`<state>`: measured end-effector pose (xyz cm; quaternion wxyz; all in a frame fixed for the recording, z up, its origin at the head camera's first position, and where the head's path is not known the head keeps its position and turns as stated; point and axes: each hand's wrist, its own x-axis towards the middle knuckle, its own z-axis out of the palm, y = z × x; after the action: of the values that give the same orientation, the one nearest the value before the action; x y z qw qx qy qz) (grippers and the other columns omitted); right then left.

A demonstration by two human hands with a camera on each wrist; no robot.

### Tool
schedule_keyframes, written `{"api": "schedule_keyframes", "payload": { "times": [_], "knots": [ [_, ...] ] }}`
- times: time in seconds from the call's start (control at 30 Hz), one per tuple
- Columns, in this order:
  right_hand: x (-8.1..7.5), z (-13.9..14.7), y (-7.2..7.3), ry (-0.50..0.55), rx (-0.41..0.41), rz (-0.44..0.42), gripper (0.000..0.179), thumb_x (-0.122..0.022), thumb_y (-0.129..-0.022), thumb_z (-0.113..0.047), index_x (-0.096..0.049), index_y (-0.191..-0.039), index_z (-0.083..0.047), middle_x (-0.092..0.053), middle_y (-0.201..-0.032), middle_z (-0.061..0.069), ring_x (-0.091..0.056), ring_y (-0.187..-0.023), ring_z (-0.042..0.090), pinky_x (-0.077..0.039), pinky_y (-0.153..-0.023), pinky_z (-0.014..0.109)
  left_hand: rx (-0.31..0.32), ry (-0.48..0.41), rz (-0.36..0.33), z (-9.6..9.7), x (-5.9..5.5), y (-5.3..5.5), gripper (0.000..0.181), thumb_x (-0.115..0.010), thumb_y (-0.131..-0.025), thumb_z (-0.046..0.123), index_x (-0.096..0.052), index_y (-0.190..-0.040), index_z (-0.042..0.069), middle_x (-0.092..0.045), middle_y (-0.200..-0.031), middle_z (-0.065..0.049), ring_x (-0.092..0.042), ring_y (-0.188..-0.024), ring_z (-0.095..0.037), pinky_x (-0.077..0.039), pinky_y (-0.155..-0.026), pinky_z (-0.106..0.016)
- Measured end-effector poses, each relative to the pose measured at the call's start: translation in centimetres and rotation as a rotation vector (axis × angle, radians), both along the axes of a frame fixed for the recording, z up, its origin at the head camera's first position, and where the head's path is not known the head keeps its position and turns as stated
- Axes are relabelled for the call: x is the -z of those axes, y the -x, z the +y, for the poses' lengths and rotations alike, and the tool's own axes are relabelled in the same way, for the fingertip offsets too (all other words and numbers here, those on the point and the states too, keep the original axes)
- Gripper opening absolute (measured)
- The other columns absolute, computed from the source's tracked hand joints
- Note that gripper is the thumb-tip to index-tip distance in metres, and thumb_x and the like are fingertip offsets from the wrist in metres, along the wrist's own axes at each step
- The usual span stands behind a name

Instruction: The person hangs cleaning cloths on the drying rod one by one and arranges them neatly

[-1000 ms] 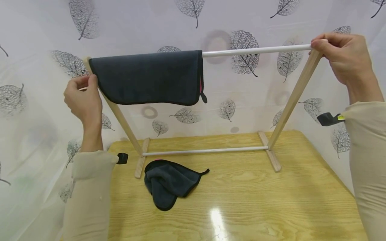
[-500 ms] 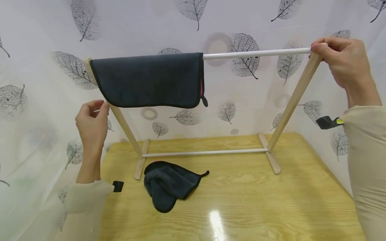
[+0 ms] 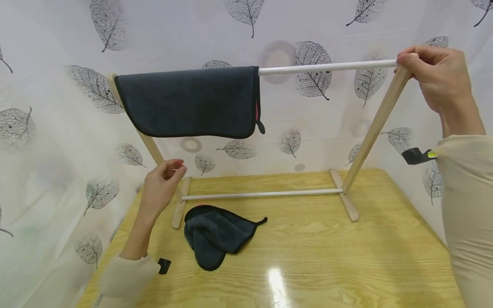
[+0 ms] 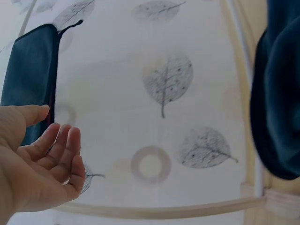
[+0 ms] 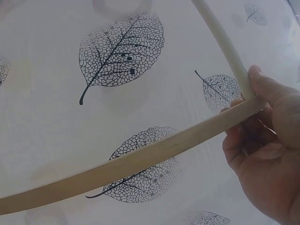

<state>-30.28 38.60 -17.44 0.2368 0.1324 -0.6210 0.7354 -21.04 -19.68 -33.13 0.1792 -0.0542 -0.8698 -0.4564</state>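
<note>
A dark grey towel [image 3: 188, 102] with black edging hangs folded over the white top rod [image 3: 327, 67] of a wooden rack, on its left half. My right hand [image 3: 443, 77] grips the top of the right wooden post [image 3: 379, 124], where the rod meets it; the right wrist view shows thumb and fingers around that corner [image 5: 253, 96]. Below the hanging towel, my left hand [image 3: 163, 184] is in the air by the left post, fingers loosely bent and holding nothing. A second dark grey towel [image 3: 219, 235] lies crumpled on the table, just right of and below that hand.
The rack's lower white rod [image 3: 262, 193] runs between two wooden feet, the left foot [image 3: 181, 203] and the right foot [image 3: 344, 194]. They stand on a yellow wood-grain table [image 3: 327, 256]. A white leaf-patterned sheet [image 3: 246, 158] surrounds the back and sides.
My left hand has left the hanging towel's left edge and moved down and right, toward the crumpled towel. My right hand keeps its grip on the post top.
</note>
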Motion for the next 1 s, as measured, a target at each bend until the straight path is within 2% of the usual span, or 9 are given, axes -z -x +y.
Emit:
{"api": "schedule_keyframes", "payload": {
  "times": [0.07,0.17,0.27,0.33,0.5,0.7,0.87,1.0],
  "knots": [
    [0.1,0.0,0.0,-0.011,0.006,-0.003,0.018,-0.08,-0.086,0.005,-0.077,-0.103,0.011,-0.059,-0.097,0.01,-0.057,-0.082,0.017,-0.054,-0.069,0.015,0.055,0.024,-0.025,0.6,1.0,0.0,0.036,-0.064,-0.105,0.027,-0.067,-0.13,0.001,-0.072,-0.116,-0.018,-0.067,-0.097,-0.018,-0.05,-0.082,-0.019],
    [0.1,0.1,0.0,-0.013,0.008,-0.003,0.018,-0.08,-0.087,0.004,-0.077,-0.103,0.011,-0.059,-0.098,0.01,-0.057,-0.082,0.017,-0.054,-0.07,0.015,0.127,0.049,-0.057,1.5,2.5,-0.2,0.035,-0.065,-0.105,0.024,-0.067,-0.13,0.001,-0.071,-0.118,-0.017,-0.067,-0.104,-0.028,-0.053,-0.09,-0.031],
    [0.1,0.1,0.0,0.004,-0.005,0.002,0.019,-0.08,-0.086,0.005,-0.076,-0.103,0.012,-0.06,-0.097,0.011,-0.057,-0.083,0.017,-0.055,-0.071,0.016,0.173,0.058,-0.09,2.3,3.8,-0.4,0.034,-0.066,-0.104,0.022,-0.067,-0.13,0.0,-0.071,-0.119,-0.016,-0.067,-0.106,-0.031,-0.052,-0.095,-0.043],
    [0.1,0.0,0.1,0.011,-0.01,0.005,0.018,-0.08,-0.086,0.005,-0.076,-0.103,0.012,-0.06,-0.097,0.011,-0.058,-0.083,0.017,-0.055,-0.071,0.016,0.19,0.067,-0.1,2.8,4.6,-0.5,0.034,-0.067,-0.103,0.02,-0.067,-0.129,-0.001,-0.071,-0.119,-0.015,-0.067,-0.106,-0.03,-0.052,-0.095,-0.046],
    [0.1,0.0,0.0,0.01,-0.013,0.011,0.019,-0.08,-0.087,0.004,-0.076,-0.104,0.012,-0.06,-0.097,0.011,-0.058,-0.082,0.017,-0.055,-0.069,0.016,0.23,0.085,-0.127,4.1,6.4,-0.9,0.033,-0.069,-0.102,0.018,-0.068,-0.129,-0.001,-0.072,-0.117,-0.013,-0.067,-0.105,-0.028,-0.053,-0.093,-0.045],
    [0.1,-0.1,-0.1,-0.015,0.003,0.002,0.018,-0.08,-0.088,0.003,-0.077,-0.103,0.011,-0.059,-0.099,0.01,-0.058,-0.083,0.017,-0.055,-0.071,0.015,0.293,0.079,-0.209,5.9,8.3,-1.6,0.034,-0.072,-0.099,0.02,-0.069,-0.129,0.004,-0.071,-0.121,-0.011,-0.068,-0.106,-0.025,-0.055,-0.092,-0.043],
    [0.1,-0.2,-0.2,-0.026,0.014,-0.008,0.018,-0.08,-0.088,0.003,-0.077,-0.104,0.01,-0.058,-0.102,0.01,-0.056,-0.085,0.016,-0.055,-0.072,0.014,0.343,0.101,-0.233,7.2,9.8,-2.1,0.03,-0.073,-0.098,0.019,-0.072,-0.126,0.007,-0.073,-0.115,-0.007,-0.068,-0.098,-0.02,-0.055,-0.083,-0.035],
    [0.1,-0.2,-0.1,-0.013,0.008,-0.009,0.018,-0.08,-0.088,0.003,-0.077,-0.104,0.01,-0.058,-0.103,0.01,-0.058,-0.085,0.016,-0.055,-0.073,0.015,0.396,0.114,-0.254,8.0,11.4,-2.4,0.033,-0.072,-0.099,0.024,-0.071,-0.127,0.005,-0.072,-0.115,-0.008,-0.066,-0.099,-0.022,-0.054,-0.085,-0.035]
  ]
}}
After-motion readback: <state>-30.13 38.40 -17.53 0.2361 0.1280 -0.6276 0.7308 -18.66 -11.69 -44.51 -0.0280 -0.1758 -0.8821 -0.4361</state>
